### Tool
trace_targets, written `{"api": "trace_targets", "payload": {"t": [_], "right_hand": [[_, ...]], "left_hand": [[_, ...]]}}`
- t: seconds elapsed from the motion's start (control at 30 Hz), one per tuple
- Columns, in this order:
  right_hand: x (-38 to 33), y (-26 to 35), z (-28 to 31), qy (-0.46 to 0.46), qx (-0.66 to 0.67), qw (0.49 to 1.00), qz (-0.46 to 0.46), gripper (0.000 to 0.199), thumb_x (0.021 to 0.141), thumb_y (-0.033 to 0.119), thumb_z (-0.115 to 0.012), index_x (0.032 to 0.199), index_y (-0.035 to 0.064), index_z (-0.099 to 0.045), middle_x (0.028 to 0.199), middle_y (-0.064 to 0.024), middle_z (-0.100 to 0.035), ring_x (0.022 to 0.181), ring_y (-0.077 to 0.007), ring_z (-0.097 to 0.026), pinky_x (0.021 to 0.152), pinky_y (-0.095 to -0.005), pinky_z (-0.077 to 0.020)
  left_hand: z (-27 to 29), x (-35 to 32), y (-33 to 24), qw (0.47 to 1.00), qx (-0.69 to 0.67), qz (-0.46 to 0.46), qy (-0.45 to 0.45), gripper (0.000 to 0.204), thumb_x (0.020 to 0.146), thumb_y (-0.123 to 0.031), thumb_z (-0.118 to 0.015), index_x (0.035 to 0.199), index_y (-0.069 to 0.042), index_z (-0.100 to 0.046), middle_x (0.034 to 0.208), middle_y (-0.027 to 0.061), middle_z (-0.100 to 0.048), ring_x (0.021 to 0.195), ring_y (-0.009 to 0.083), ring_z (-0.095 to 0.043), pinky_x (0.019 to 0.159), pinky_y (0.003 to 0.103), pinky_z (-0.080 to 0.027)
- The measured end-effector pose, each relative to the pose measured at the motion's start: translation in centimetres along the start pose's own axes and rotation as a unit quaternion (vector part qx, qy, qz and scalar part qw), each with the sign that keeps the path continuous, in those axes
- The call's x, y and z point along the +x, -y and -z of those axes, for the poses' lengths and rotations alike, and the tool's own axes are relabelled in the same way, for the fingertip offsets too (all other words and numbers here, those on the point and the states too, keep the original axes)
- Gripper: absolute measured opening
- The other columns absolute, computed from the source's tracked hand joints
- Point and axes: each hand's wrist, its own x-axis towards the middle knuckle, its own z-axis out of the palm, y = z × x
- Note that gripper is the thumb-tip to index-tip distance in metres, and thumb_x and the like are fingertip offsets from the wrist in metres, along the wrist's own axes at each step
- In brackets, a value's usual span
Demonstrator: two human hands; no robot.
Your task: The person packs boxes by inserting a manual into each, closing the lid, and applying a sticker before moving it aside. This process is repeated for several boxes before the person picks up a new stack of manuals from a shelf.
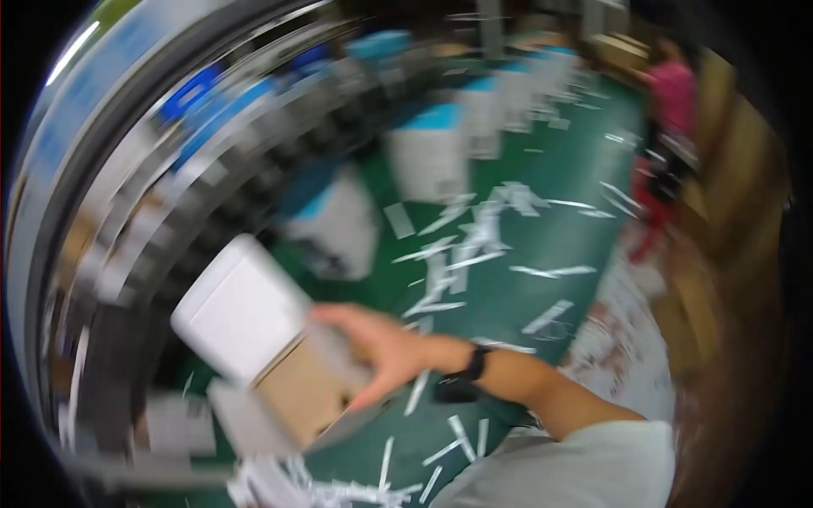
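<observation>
A small carton (296, 398) with brown insides and pale outer faces sits tilted at the lower left of the head view, its white lid flap (243, 306) swung up and open. My right hand (385, 351) reaches in from the right and grips the carton's right side, thumb nearest me and fingers toward the flap. Motion blur hides exactly where the fingertips press. A black band with a dark watch-like piece (457, 383) is on that wrist. I do not see my left hand.
Scattered white paper strips (461, 254) cover the green work surface (563, 229). White boxes with blue tops (430, 157) stand in a row toward the back. Dark racking with blurred goods (246, 178) lines the left. A person in pink (675, 97) stands at the far right.
</observation>
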Motion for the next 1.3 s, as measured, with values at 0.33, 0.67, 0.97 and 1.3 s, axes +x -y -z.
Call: {"api": "trace_targets", "payload": {"t": [0.33, 0.67, 0.97, 1.3], "right_hand": [[-0.1, 4.3, 3.5, 0.101, 0.086, 0.987, -0.089, 0.123, 0.056, 0.044, -0.090, 0.150, 0.0015, -0.024, 0.145, -0.0175, -0.040, 0.130, -0.0322, -0.045, 0.106, -0.0383, -0.0404], [0.3, 3.7, 3.2, 0.095, 0.083, 0.988, -0.084, 0.124, 0.058, 0.048, -0.089, 0.152, 0.0021, -0.022, 0.148, -0.0172, -0.037, 0.135, -0.0308, -0.042, 0.106, -0.0395, -0.0417], [-0.3, 3.6, 3.0, 0.086, 0.059, 0.991, -0.078, 0.124, 0.058, 0.048, -0.089, 0.152, 0.0014, -0.021, 0.149, -0.0182, -0.037, 0.135, -0.0312, -0.042, 0.106, -0.0394, -0.0423], [-0.4, 6.0, 6.7, -0.011, -0.091, 0.995, 0.043, 0.097, 0.059, 0.045, -0.090, 0.138, 0.0018, -0.053, 0.142, -0.0168, -0.050, 0.114, -0.0241, -0.058, 0.076, -0.0297, -0.0505]], "left_hand": [[9.0, 0.3, -9.6, 0.872, -0.121, -0.216, -0.422, 0.055, 0.090, -0.032, -0.056, 0.137, -0.003, -0.050, 0.113, 0.0111, -0.067, 0.093, 0.0294, -0.067, 0.073, 0.042, -0.054], [9.9, -4.2, -6.4, 0.642, -0.262, -0.164, -0.702, 0.050, 0.088, -0.016, -0.058, 0.134, 0.000, -0.050, 0.111, 0.0179, -0.066, 0.093, 0.0336, -0.067, 0.076, 0.041, -0.056], [9.3, -2.6, -4.9, 0.597, -0.287, -0.157, -0.733, 0.052, 0.081, -0.012, -0.060, 0.130, 0.003, -0.050, 0.113, 0.0267, -0.061, 0.097, 0.0406, -0.065, 0.080, 0.040, -0.056], [1.5, -4.2, -5.9, 0.708, -0.469, -0.148, -0.508, 0.079, 0.068, -0.007, -0.076, 0.138, 0.001, -0.041, 0.120, 0.0154, -0.051, 0.103, 0.0251, -0.053, 0.085, 0.034, -0.046]]}}
